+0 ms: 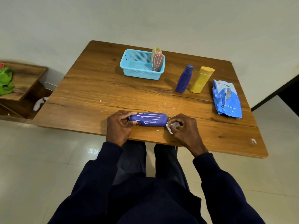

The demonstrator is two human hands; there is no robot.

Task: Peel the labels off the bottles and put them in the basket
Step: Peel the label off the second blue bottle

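A purple bottle (149, 119) streaked with white label residue lies on its side near the front edge of the wooden table (97, 91). My left hand (119, 126) grips its cap end. At the bottle's other end, my right hand (182, 126) pinches a crumpled white scrap of label (171, 126). Farther back stands a light blue basket (139, 68) holding a pink bottle (157, 61) and a yellow bottle (156, 50), both upright against its right wall. To the right of the basket stand another purple bottle (184, 79) and a yellow bottle (202, 80).
A crumpled blue plastic packet (226, 99) lies at the table's right side. Small white label crumbs dot the wood around the bottle. Left of the table is a low wooden shelf (24, 81) with green cloth (5, 80) on it. The floor is pale tile.
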